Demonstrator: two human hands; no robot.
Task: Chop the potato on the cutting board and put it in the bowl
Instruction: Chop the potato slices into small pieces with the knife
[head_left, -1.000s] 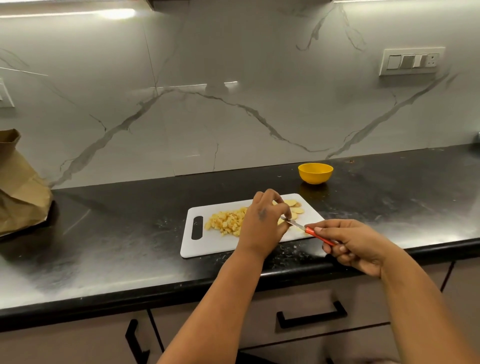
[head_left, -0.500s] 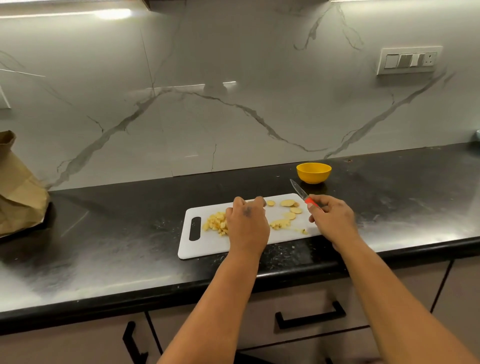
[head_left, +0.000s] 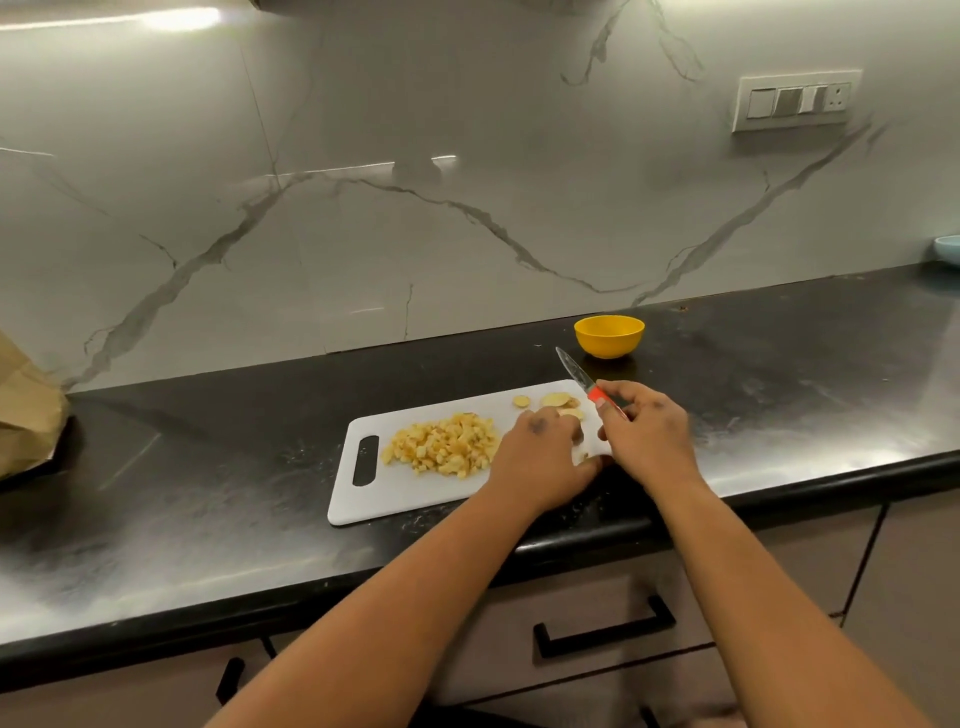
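The right hand (head_left: 647, 436) is gripping a small red-handled knife (head_left: 584, 382), blade pointing up and away toward the yellow plastic bowl (head_left: 609, 336) on the black counter (head_left: 208, 467). The left hand (head_left: 540, 457) is lying knuckles-up on the white plastic cutting board (head_left: 395, 493), fingers curled over potato slices (head_left: 556, 400); it's slid right since half a second ago, uncovering the diced potato pile (head_left: 441, 444) just to its left.

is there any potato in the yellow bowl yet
No, the yellow bowl looks empty inside, and the chopped potato lies piled on the cutting board.
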